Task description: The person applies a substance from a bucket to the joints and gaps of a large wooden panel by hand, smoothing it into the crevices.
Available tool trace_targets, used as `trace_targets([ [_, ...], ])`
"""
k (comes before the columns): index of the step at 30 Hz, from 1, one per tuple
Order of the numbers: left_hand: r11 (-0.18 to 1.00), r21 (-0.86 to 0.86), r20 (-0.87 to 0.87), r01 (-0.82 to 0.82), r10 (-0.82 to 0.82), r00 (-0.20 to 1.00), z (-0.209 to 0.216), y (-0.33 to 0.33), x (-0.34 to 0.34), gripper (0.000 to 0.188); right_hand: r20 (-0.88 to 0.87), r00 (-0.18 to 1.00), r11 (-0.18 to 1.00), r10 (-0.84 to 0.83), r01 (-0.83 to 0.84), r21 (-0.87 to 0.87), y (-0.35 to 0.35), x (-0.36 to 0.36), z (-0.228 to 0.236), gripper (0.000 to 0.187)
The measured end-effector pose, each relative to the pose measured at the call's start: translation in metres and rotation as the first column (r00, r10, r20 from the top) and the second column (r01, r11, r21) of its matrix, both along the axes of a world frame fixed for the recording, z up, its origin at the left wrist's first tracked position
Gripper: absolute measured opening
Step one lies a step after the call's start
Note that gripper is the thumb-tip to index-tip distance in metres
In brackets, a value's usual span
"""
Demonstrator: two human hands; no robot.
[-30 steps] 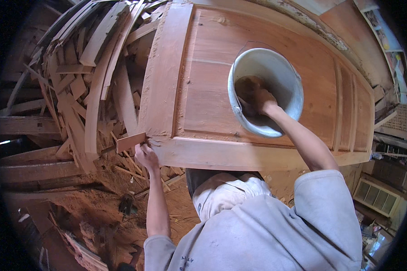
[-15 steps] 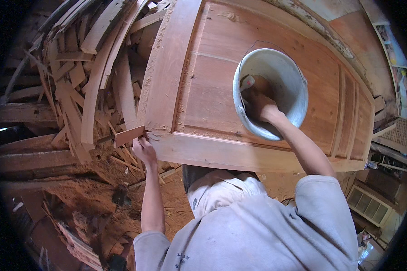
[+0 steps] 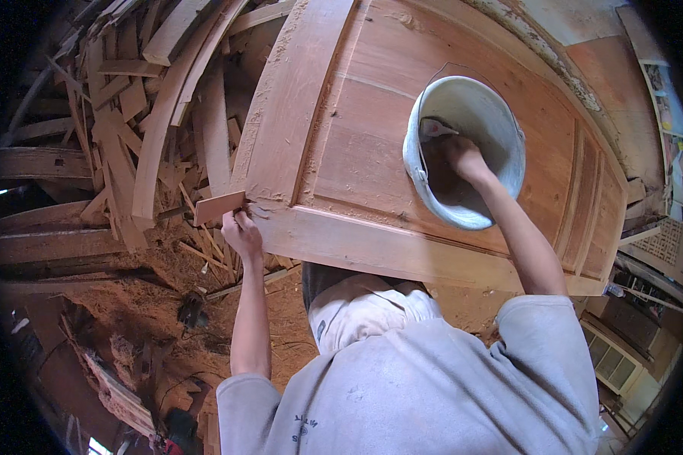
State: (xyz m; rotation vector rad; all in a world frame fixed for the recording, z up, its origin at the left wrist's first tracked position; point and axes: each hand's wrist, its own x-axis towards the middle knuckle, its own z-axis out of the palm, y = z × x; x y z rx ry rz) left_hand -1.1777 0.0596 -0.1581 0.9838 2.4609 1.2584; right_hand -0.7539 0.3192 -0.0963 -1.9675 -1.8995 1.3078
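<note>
My left hand (image 3: 242,233) is closed on a thin, flat rectangular piece of wood (image 3: 218,208) by the near left corner of a wooden panelled door (image 3: 357,236). The piece's right end meets the door's corner. On the door panel stands a pale, whitish bucket (image 3: 501,114) with a thin wire handle. My right hand (image 3: 467,158) reaches down inside it, its fingers curled and partly in shadow. Beside the fingers, in the bucket, lies a small white object with a red mark (image 3: 435,129). Whether the fingers hold it, I cannot make out.
Wood offcuts and long boards (image 3: 159,144) are heaped left of the door. Sawdust (image 3: 152,292) covers the floor below them. Shavings lie along the door's left frame. A wall with peeling edges runs behind, and a framed piece with panes (image 3: 613,356) stands at the lower right.
My right hand has risen slightly inside the bucket, its knuckles now more visible. The white object has turned and shifted beside the fingers. My left hand still holds the wood piece at the corner.
</note>
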Motion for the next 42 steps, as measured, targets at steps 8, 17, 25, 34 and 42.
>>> trace_targets([
  [8, 1.0, 0.003, -0.019, 0.002, -0.002, 1.0, 0.006, 0.004, 0.003, 0.029, 0.635, 0.721, 0.918, 0.277, -0.394, 0.046, -0.045, -0.004, -0.005, 0.047],
  [17, 1.0, 0.019, -0.017, 0.018, -0.017, 1.0, -0.008, -0.001, -0.003, 0.031, 0.655, 0.591, 0.794, 0.471, -0.607, -0.023, -0.077, -0.026, -0.003, 0.045],
  [25, 0.996, -0.087, 0.051, 0.016, -0.012, 0.999, 0.01, 0.001, 0.002, 0.03, 0.591, 0.802, 0.851, 0.091, -0.37, 0.372, -0.136, -0.034, -0.022, 0.045],
  [34, 0.997, -0.075, 0.058, 0.014, -0.009, 0.998, 0.007, 0.001, 0.001, 0.032, 0.35, 0.924, 0.822, 0.152, -0.315, 0.475, -0.11, -0.045, 0.005, 0.059],
  [42, 1.0, -0.005, -0.079, 0.025, -0.025, 0.997, -0.004, -0.007, -0.006, 0.029, 0.294, 0.888, 0.854, 0.353, -0.434, 0.286, -0.086, -0.055, 0.023, 0.038],
])
